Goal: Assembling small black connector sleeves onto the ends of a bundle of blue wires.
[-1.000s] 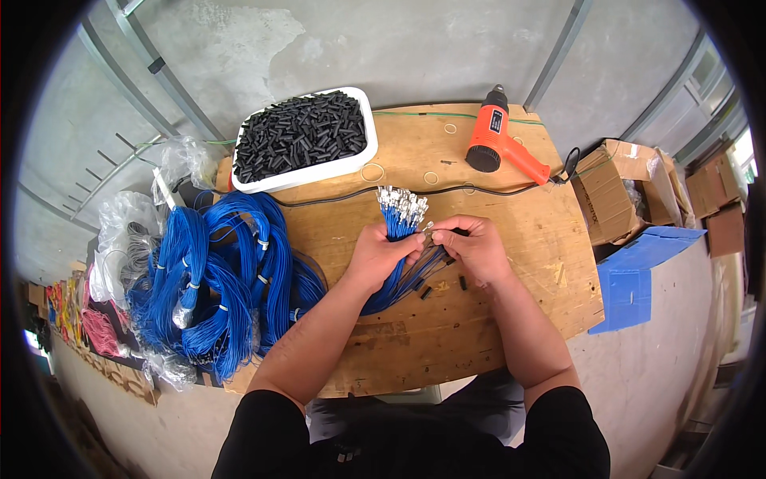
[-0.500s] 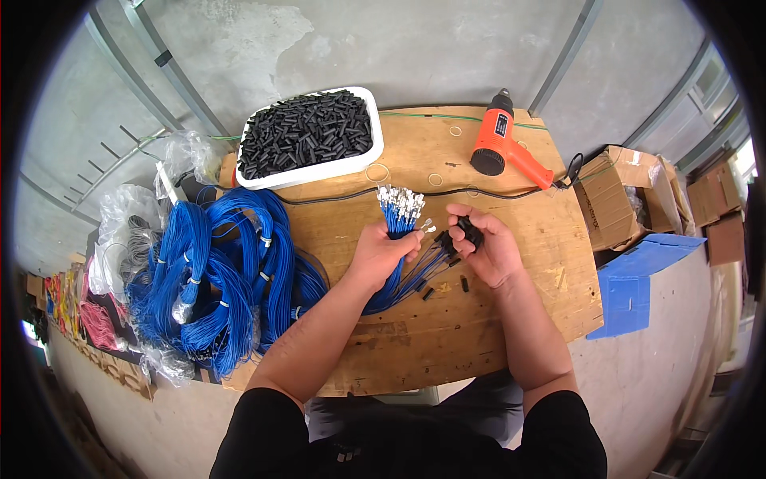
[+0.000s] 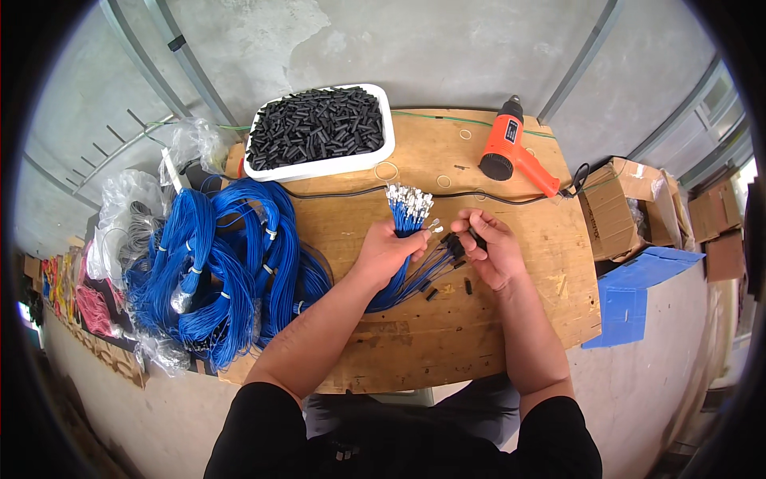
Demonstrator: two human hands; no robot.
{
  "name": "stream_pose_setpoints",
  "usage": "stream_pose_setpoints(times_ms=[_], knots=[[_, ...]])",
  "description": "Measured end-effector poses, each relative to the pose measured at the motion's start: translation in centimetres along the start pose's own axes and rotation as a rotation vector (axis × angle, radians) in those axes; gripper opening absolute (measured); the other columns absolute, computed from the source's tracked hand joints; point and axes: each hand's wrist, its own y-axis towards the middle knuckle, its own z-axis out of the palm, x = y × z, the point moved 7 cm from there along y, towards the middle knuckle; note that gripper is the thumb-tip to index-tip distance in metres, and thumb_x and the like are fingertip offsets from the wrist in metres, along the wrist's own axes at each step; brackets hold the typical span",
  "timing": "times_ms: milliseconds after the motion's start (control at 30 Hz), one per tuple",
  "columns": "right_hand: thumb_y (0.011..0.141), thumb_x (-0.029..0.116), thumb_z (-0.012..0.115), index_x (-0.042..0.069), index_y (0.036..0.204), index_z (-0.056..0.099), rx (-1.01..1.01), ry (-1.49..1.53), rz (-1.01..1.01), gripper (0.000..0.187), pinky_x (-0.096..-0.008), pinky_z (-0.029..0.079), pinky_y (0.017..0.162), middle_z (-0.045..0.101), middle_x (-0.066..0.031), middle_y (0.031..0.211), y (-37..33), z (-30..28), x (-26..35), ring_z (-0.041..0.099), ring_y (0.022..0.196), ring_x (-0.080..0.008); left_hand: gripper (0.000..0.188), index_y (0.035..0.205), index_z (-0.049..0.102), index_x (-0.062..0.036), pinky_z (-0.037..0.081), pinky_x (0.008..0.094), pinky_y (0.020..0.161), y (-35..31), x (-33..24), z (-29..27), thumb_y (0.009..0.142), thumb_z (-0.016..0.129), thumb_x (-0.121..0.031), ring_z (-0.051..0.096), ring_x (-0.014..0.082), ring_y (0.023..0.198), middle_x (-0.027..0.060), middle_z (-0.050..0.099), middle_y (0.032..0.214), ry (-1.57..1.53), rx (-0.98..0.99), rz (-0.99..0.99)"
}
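My left hand (image 3: 386, 252) is closed round a bundle of blue wires (image 3: 400, 221), whose silver crimp terminals (image 3: 409, 201) fan out above the fist. A couple of terminals stick out to the right of my thumb. My right hand (image 3: 498, 254) is a short way to the right, fingers curled round short black sleeves (image 3: 477, 239), mostly hidden by the fingers. Between the hands, several wire ends carry black sleeves (image 3: 453, 246) and lie low over the table. Loose black sleeves (image 3: 468, 286) rest on the wood just below my right hand.
A white tray (image 3: 389, 144) heaped with black sleeves stands at the back. To its right lies an orange heat gun (image 3: 506, 144), near a black cable (image 3: 351, 192) and rubber bands. Coiled blue wire bundles (image 3: 231, 271) cover the table's left side. Cardboard boxes (image 3: 610, 203) stand off the right edge.
My right fingers have curled in further, so the black sleeves that showed in the palm are now mostly covered. My left hand keeps its grip on the wires. The view has shifted slightly.
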Motion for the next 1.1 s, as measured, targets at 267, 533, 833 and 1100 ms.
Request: stream_pose_setpoints(times_ms=[267, 533, 833, 1100], knots=[[0.099, 0.015, 0.058, -0.004, 0.118, 0.062, -0.013, 0.003, 0.040, 0.027, -0.0186, 0.031, 0.046, 0.056, -0.0026, 0.080, -0.3, -0.2, -0.1, 0.047, 0.063, -0.0088, 0.012, 0.094, 0.062, 0.0035, 0.044, 0.0265, 0.058, 0.0, 0.0, -0.1, 0.088, 0.071, -0.004, 0.056, 0.0126, 0.062, 0.0070, 0.063, 0.075, 0.010, -0.003, 0.001], [0.094, 0.006, 0.059, -0.001, 0.118, 0.063, 0.033, 0.013, 0.048, 0.025, -0.0183, 0.032, 0.047, 0.059, -0.0042, 0.087, -0.4, 0.8, 0.0, 0.049, 0.066, -0.0092, 0.014, 0.097, 0.062, 0.0032, 0.044, 0.0265, 0.058, -0.1, 0.2, -0.4, 0.088, 0.071, -0.003, 0.056, 0.0127, 0.063, 0.0070, 0.062, 0.076, -0.007, -0.020, -0.030], [0.094, 0.003, 0.063, -0.001, 0.106, 0.066, -0.027, -0.151, -0.033, 0.014, -0.0172, 0.034, 0.049, 0.066, -0.0077, 0.089, -0.4, 0.3, 0.0, 0.052, 0.066, -0.0089, 0.013, 0.095, 0.062, 0.0024, 0.046, 0.0267, 0.058, 0.0, 0.3, -0.5, 0.088, 0.072, -0.004, 0.058, 0.0133, 0.063, 0.0075, 0.064, 0.077, -0.022, -0.025, -0.041], [0.091, 0.000, 0.064, 0.000, 0.103, 0.066, -0.003, -0.033, 0.009, 0.013, -0.0188, 0.039, 0.053, 0.065, -0.0081, 0.088, -0.3, 0.3, -0.4, 0.057, 0.071, -0.0116, 0.012, 0.094, 0.063, 0.0019, 0.046, 0.0262, 0.059, 0.0, 0.3, -0.4, 0.088, 0.071, -0.004, 0.058, 0.0128, 0.063, 0.0072, 0.064, 0.077, -0.026, -0.018, -0.046]])
